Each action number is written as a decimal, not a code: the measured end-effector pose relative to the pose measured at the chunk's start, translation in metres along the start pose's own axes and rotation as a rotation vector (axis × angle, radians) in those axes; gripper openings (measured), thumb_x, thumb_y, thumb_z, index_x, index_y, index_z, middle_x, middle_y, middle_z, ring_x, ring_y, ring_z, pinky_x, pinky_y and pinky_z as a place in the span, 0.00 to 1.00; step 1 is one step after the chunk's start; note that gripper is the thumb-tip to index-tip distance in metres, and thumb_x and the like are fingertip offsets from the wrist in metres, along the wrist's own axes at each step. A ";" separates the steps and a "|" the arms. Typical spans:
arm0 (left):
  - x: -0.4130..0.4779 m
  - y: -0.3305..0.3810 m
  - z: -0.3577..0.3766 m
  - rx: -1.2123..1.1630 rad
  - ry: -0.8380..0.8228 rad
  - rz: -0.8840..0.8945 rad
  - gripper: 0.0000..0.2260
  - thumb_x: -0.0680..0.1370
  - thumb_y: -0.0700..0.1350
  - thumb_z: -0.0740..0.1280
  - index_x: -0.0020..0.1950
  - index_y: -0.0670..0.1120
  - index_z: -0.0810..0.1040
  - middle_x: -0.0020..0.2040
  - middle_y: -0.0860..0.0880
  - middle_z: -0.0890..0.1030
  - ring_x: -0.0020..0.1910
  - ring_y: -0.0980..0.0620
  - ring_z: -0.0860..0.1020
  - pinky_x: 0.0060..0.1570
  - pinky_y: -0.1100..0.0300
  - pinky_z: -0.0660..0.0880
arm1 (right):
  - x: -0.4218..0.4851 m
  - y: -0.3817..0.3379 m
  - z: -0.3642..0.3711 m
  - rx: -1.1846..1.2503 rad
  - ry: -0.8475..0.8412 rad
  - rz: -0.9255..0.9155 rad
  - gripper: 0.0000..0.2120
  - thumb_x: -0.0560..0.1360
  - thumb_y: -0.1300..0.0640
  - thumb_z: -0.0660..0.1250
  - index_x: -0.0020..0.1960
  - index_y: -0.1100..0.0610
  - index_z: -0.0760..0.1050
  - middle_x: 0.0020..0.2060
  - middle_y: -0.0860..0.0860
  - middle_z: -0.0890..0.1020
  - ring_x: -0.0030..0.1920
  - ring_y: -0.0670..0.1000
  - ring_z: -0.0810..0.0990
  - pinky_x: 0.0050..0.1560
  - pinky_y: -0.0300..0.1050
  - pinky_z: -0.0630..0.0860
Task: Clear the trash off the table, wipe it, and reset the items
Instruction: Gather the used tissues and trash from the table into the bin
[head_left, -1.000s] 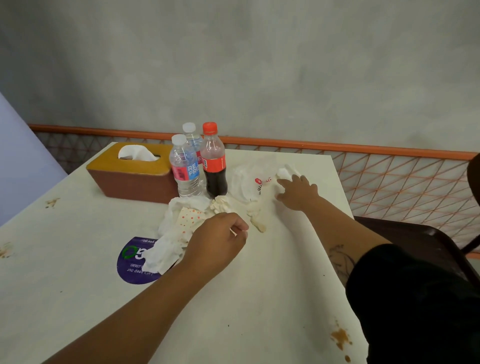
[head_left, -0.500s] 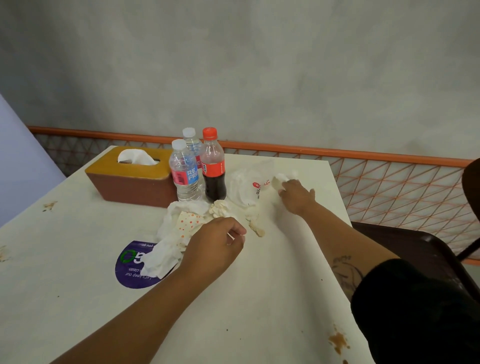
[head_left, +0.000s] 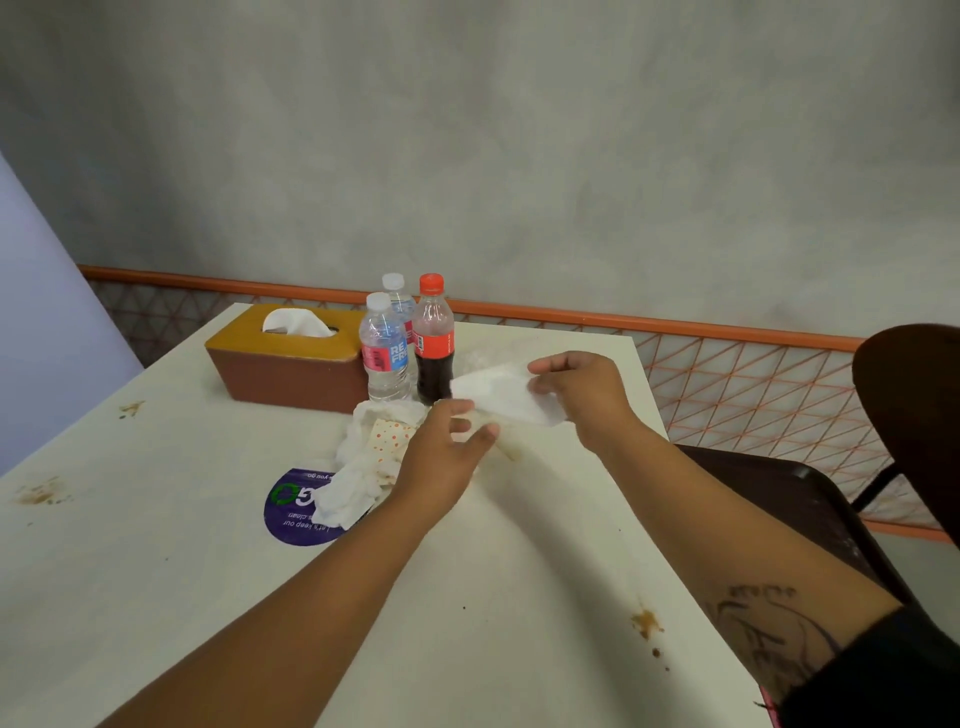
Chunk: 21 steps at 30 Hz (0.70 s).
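- The right hand (head_left: 579, 397) is pinching the right end of a white tissue (head_left: 506, 397) between thumb and fingers, holding it above the table (head_left: 156, 571).
- The left hand (head_left: 441, 457) is reaching to the tissue's left end; its fingers are touching the lower left edge, loosely curled, and a firm grip cannot be confirmed.
- A heap of crumpled napkins (head_left: 363, 467), one with orange dots, is lying on the table just left of the left hand, overlapping a round purple sticker (head_left: 291, 514).
- Two water bottles (head_left: 384, 358) and a cola bottle (head_left: 434, 343) with a red cap are standing upright together behind the heap.
- A brown tissue box (head_left: 285, 364) with a yellow top is sitting left of the bottles, touching the nearer one, a tissue protruding from its slot.
- Brown stains (head_left: 645, 622) are showing on the table near the right forearm and along the left side.
- A dark chair (head_left: 779, 493) is standing at the table's right edge.
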<state>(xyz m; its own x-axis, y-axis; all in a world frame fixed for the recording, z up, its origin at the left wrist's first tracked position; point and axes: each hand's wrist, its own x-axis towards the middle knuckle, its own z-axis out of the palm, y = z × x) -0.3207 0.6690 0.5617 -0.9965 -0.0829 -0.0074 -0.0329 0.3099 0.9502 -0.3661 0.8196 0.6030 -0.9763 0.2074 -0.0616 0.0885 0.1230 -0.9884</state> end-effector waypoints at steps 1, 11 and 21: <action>-0.002 0.002 -0.001 -0.091 0.001 -0.041 0.20 0.76 0.52 0.67 0.67 0.51 0.69 0.58 0.49 0.74 0.54 0.50 0.76 0.53 0.56 0.76 | -0.012 -0.003 0.005 0.035 -0.029 0.024 0.08 0.70 0.71 0.68 0.44 0.61 0.80 0.37 0.50 0.79 0.37 0.48 0.77 0.34 0.37 0.74; -0.008 0.007 -0.008 -0.573 0.044 -0.253 0.18 0.78 0.51 0.65 0.67 0.52 0.69 0.63 0.47 0.75 0.55 0.48 0.78 0.50 0.51 0.78 | -0.076 0.012 0.051 0.159 -0.165 0.071 0.12 0.71 0.73 0.64 0.39 0.59 0.80 0.34 0.56 0.82 0.34 0.52 0.81 0.38 0.42 0.79; -0.005 -0.010 -0.013 -0.266 0.124 -0.276 0.16 0.80 0.51 0.61 0.67 0.50 0.69 0.62 0.46 0.75 0.50 0.46 0.76 0.33 0.60 0.71 | -0.063 0.032 0.063 -0.008 -0.192 0.039 0.12 0.68 0.71 0.64 0.33 0.57 0.80 0.30 0.49 0.81 0.35 0.49 0.78 0.43 0.39 0.74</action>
<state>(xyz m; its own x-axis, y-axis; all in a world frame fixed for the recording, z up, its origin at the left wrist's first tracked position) -0.3148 0.6540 0.5564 -0.9355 -0.2478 -0.2519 -0.2613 0.0055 0.9652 -0.3146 0.7491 0.5662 -0.9917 0.0231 -0.1262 0.1281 0.1261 -0.9837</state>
